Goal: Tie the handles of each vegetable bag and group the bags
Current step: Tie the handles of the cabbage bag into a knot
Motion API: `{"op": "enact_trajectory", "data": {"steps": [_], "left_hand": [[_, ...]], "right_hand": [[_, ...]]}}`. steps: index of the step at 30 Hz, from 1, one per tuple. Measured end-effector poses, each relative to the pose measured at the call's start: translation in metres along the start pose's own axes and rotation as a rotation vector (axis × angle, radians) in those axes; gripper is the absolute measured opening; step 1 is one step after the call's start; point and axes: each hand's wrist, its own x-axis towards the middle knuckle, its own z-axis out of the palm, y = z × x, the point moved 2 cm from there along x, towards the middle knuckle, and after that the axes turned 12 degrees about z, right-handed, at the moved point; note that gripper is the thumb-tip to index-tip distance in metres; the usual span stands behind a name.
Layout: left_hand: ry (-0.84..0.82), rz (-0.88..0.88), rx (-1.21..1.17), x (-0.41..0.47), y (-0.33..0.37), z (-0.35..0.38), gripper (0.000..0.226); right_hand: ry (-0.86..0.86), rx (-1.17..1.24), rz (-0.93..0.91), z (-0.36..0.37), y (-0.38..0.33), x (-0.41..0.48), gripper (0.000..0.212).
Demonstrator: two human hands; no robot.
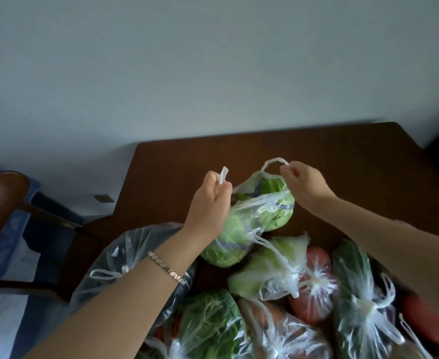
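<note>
Starts tying clear plastic cabbage bag [261, 212], pinching its white handles [224, 174] in left hand [210, 200] at ten o'clock, right hand [304, 185] at one; calls next for crossing and knotting.

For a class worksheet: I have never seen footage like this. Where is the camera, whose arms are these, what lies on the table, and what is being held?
No machine here: a person wears one camera on the head, looking forward and down, so both arms are their own. The left hand pinches one handle of a clear bag of green cabbage; the right hand pinches the other handle. The handles are apart, not yet knotted. The bag rests on a brown table. Nearer the camera lie more vegetable bags, several already knotted. A chair stands to the left.
</note>
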Motion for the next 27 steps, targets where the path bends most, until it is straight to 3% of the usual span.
{"op": "enact_trajectory", "data": {"steps": [4, 9, 13, 17, 21, 27], "left_hand": [[-0.048, 0.038, -0.11, -0.013, 0.007, 0.007, 0.009], [-0.031, 0.071, -0.115, -0.027, 0.001, 0.021, 0.031], [-0.038, 0.191, 0.074, -0.034, 0.001, 0.023, 0.028], [0.043, 0.3, 0.215, -0.039, -0.004, 0.018, 0.034], [-0.052, 0.104, 0.037, -0.052, 0.007, 0.027, 0.033], [-0.109, -0.069, -0.152, -0.064, 0.013, 0.055, 0.037]], "right_hand": [[0.129, 0.075, -0.059, -0.035, -0.011, -0.031, 0.04], [0.092, 0.071, -0.207, -0.036, -0.017, -0.07, 0.037], [0.083, 0.069, -0.385, -0.03, -0.008, -0.086, 0.026], [-0.131, 0.198, -0.275, -0.024, -0.001, -0.09, 0.025], [-0.185, 0.293, -0.177, -0.015, -0.002, -0.084, 0.024], [-0.181, 0.185, 0.001, 0.005, 0.005, -0.074, 0.022]]}}
